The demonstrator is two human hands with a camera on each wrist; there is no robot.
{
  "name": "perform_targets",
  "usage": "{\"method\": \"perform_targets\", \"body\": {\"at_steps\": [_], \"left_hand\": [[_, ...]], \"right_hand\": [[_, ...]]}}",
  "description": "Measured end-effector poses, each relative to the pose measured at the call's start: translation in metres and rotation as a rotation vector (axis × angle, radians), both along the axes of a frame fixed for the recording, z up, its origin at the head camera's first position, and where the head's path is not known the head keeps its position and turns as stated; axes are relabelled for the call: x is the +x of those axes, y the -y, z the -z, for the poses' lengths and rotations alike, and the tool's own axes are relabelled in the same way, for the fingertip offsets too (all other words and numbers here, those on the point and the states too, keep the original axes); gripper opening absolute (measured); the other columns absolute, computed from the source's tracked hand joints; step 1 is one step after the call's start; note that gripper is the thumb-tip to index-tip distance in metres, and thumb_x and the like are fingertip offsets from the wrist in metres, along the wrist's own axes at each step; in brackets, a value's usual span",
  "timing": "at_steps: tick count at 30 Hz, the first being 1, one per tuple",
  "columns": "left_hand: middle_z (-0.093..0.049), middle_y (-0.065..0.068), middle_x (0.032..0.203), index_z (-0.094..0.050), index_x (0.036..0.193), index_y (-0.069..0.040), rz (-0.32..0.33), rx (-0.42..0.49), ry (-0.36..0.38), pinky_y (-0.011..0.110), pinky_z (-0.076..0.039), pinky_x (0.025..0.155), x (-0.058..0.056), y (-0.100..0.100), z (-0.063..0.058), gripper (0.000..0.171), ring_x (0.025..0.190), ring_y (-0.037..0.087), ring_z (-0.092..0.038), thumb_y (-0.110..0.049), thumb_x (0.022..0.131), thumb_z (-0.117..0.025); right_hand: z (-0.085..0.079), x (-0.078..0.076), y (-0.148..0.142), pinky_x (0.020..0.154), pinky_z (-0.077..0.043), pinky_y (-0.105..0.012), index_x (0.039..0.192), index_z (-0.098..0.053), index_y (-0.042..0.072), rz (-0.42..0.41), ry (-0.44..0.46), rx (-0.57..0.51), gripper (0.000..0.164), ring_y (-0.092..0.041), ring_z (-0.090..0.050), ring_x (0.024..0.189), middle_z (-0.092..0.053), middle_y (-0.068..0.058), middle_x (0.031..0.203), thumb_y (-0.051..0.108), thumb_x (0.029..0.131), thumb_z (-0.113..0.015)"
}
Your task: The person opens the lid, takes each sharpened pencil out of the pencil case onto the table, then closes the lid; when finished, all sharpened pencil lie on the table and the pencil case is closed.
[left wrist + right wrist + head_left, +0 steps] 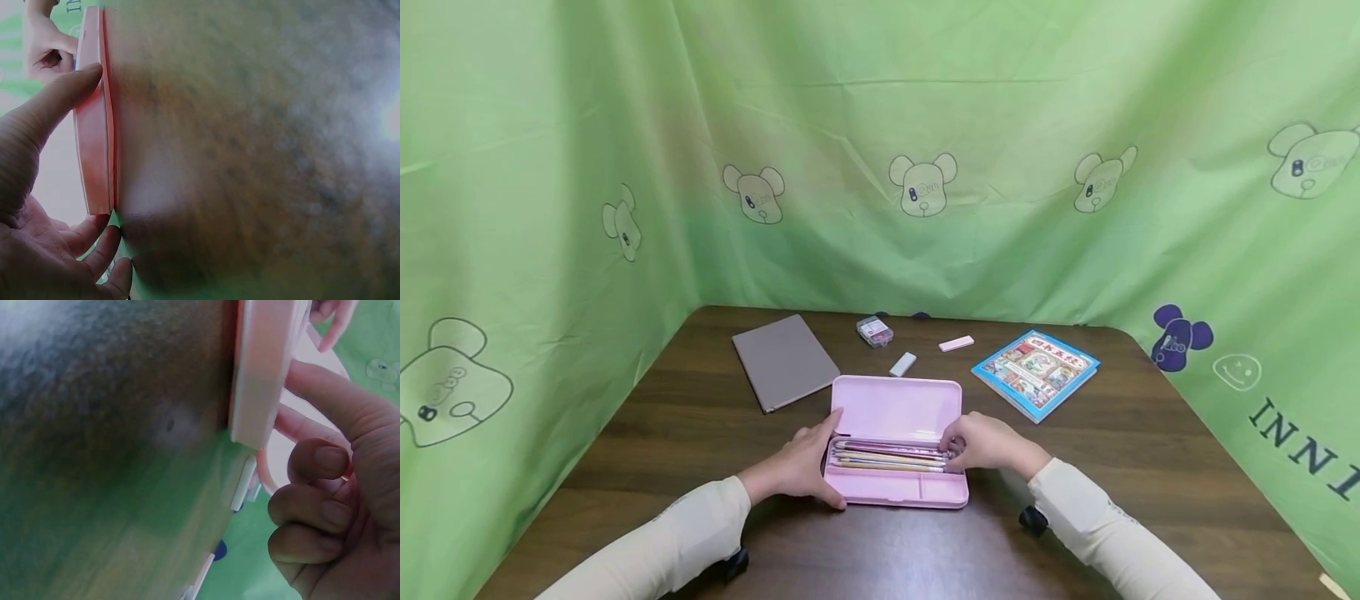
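Wrist views near pink case (94,156)

R hand's grip (337,475) is at the pink case (262,369): 2 digits reach behind its near wall, tips hidden, so can't tell what they touch, & the other 3 fingers curl toward the palm. Past that wall shows the pale lid (279,447), w/ part of the L hand (340,322) near the top R corner. Brown table (125,425) fills the L side, w/ a white block (243,482) & slim pinkish item (203,575) beyond the case, green cloth (244,569) in bkgd.

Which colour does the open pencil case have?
The pencil case is pale pink, clearest in head view.
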State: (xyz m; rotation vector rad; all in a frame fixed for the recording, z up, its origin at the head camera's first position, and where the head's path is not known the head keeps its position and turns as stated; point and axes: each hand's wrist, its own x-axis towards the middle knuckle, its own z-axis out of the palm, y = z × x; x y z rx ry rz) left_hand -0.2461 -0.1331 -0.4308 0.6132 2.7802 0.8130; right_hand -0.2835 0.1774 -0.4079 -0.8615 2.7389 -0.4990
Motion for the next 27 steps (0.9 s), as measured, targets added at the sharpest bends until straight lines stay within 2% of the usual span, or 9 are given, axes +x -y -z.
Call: {"method": "perform_targets", "body": {"at_steps": [4, 10, 16, 21, 27], "left_hand": [[-0.035, 0.017, 0.145, -0.011, 0.148, -0.006, -0.004, -0.009, 0.026, 0.05, -0.038, 0.092, 0.0029, 0.0007, 0.0008, 0.131, 0.115, 0.033, -0.04, -0.044, 0.049, -0.088], [-0.037, 0.017, 0.143, -0.012, 0.147, -0.005, -0.002, 0.006, -0.01, 0.05, -0.038, 0.092, 0.0006, 0.0001, 0.0002, 0.13, 0.114, 0.034, -0.041, -0.043, 0.049, -0.088], [-0.038, 0.018, 0.142, -0.012, 0.147, -0.003, -0.003, 0.012, 0.0, 0.05, -0.038, 0.091, 0.0034, 0.0007, 0.0021, 0.131, 0.114, 0.035, -0.041, -0.044, 0.048, -0.089], [-0.041, 0.018, 0.14, -0.013, 0.147, -0.002, -0.001, 0.025, -0.031, 0.05, -0.038, 0.091, 0.0031, 0.0007, 0.0017, 0.131, 0.112, 0.035, -0.043, -0.043, 0.047, -0.089], [-0.037, 0.017, 0.143, -0.012, 0.147, -0.004, -0.003, 0.008, -0.014, 0.051, -0.038, 0.089, 0.0025, -0.0008, -0.0008, 0.131, 0.111, 0.033, -0.042, -0.044, 0.048, -0.089]], "right_hand": [[0.0045, 0.0008, 0.0013, 0.049, -0.033, -0.021, 0.082, -0.071, 0.016, -0.02, 0.028, -0.003, 0.015, -0.004, -0.042, 0.054, -0.05, 0.011, 0.058, 0.028, 0.074, -0.077], [0.0046, -0.0017, -0.0025, 0.048, -0.032, -0.02, 0.079, -0.07, 0.015, -0.026, 0.029, -0.076, 0.01, -0.003, -0.041, 0.052, -0.05, 0.009, 0.057, 0.022, 0.075, -0.076], [0.008, -0.0026, -0.0045, 0.048, -0.032, -0.018, 0.081, -0.068, 0.013, -0.053, 0.053, -0.091, 0.012, -0.001, -0.04, 0.052, -0.048, 0.01, 0.057, 0.022, 0.075, -0.076], [0.0091, -0.004, -0.0029, 0.047, -0.03, -0.019, 0.078, -0.065, 0.015, -0.019, 0.076, -0.106, 0.015, -0.003, -0.039, 0.051, -0.045, 0.009, 0.056, 0.022, 0.074, -0.077], [0.0107, -0.0043, -0.0074, 0.046, -0.03, -0.019, 0.077, -0.064, 0.014, -0.019, 0.078, -0.156, 0.012, -0.003, -0.039, 0.048, -0.043, 0.009, 0.054, 0.019, 0.076, -0.075]]}}
